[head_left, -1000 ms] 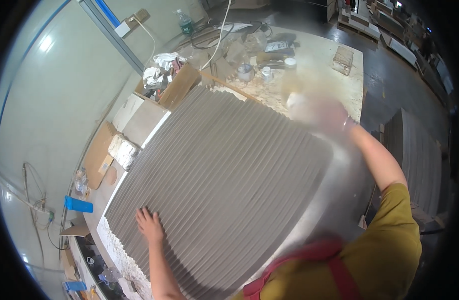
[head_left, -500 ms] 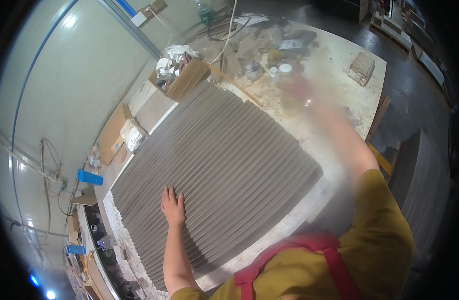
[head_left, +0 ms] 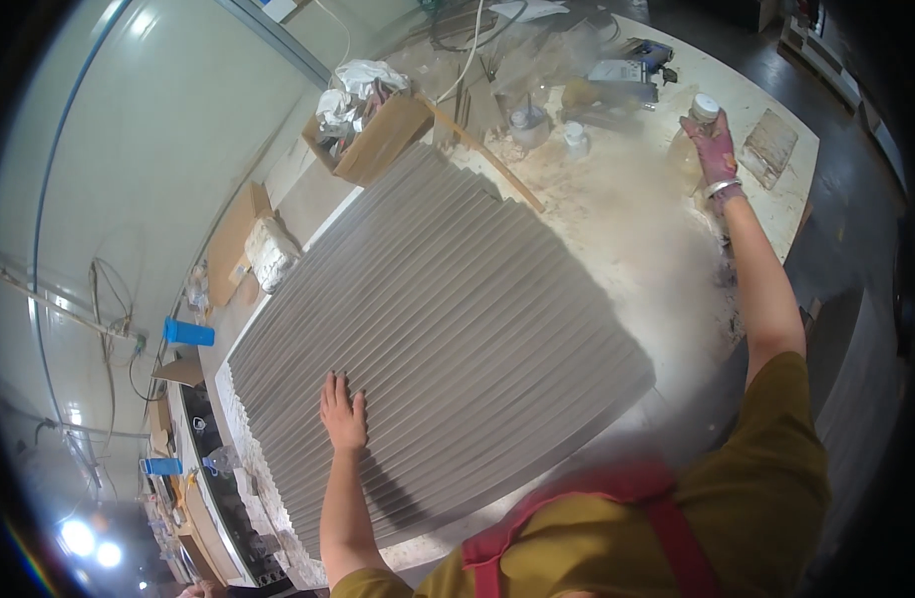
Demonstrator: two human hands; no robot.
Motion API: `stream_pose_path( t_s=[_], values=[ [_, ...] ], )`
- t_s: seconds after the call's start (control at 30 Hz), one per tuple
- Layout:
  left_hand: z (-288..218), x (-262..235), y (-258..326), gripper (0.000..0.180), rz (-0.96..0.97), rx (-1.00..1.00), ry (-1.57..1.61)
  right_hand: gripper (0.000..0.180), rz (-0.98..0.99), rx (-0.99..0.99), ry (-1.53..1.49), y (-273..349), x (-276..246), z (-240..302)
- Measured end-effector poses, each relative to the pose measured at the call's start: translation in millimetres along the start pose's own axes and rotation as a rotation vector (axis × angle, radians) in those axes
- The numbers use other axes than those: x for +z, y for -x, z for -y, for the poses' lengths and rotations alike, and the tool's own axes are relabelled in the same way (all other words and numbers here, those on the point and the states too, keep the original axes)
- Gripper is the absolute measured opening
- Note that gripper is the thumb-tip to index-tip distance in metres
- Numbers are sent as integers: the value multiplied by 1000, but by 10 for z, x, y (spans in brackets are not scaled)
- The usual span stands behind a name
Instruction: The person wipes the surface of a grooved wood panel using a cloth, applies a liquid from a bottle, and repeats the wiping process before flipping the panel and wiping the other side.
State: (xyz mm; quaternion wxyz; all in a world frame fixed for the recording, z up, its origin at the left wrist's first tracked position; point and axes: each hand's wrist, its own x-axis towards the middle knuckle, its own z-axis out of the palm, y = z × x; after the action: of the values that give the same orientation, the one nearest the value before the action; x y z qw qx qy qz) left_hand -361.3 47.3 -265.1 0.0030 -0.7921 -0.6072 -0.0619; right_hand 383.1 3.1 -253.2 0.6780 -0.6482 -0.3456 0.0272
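Observation:
Large grey ridged panels or strips (head_left: 457, 319) lie side by side across the worktable. My left hand (head_left: 344, 414) rests flat on the ridges left of the middle, its fingers stretched out and holding nothing. At the far right, my right hand (head_left: 715, 154), in a stained pinkish glove with a pale band at the wrist, grips a small jar with a white lid (head_left: 705, 108). It is above the table beside a flat tan block (head_left: 769, 148). Another small white-capped bottle (head_left: 575, 140) stands on the dusty tabletop behind the ridged surface.
A cardboard box (head_left: 378, 140) with crumpled white material stands at the far left edge. A wooden stick (head_left: 487, 159) lies by the panel's far edge. Cans and tools (head_left: 622, 75) clutter the back. A blue cup-like object (head_left: 188, 332) sits on the left.
My right hand has moved right from beside the white-lidded containers, taking one jar with it. The left hand stays on the ridges. The whole view has shifted slightly.

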Motion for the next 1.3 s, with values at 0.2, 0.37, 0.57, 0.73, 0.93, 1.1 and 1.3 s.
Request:
stream_pose_path(
  t_s=[0.2,0.37,0.57,0.73,0.93,1.1,1.3],
  values=[
    [-24,-20,-27,52,-23,28,18,61,-8,-116,314,426,15,529],
    [4,10,11,53,-16,7,11,47,287,-267,338,930,368,717],
    [-24,-5,-50,52,-8,-1,15,57,449,-161,340,522,1483,-192],
    [-65,-53,-44,51,-9,-7,53,64,435,-259,786,353,1791,-216],
    [-21,7,-30,52,-19,22,75,38,528,-208,726,217,1845,-636],
    [-83,2,-6,50,-47,45,21,39,561,-143,669,400,1732,-137],
    [-1790,-269,-341,77,-109,251,388,47,1039,64,166,1170,1546,1640]
  ],
)
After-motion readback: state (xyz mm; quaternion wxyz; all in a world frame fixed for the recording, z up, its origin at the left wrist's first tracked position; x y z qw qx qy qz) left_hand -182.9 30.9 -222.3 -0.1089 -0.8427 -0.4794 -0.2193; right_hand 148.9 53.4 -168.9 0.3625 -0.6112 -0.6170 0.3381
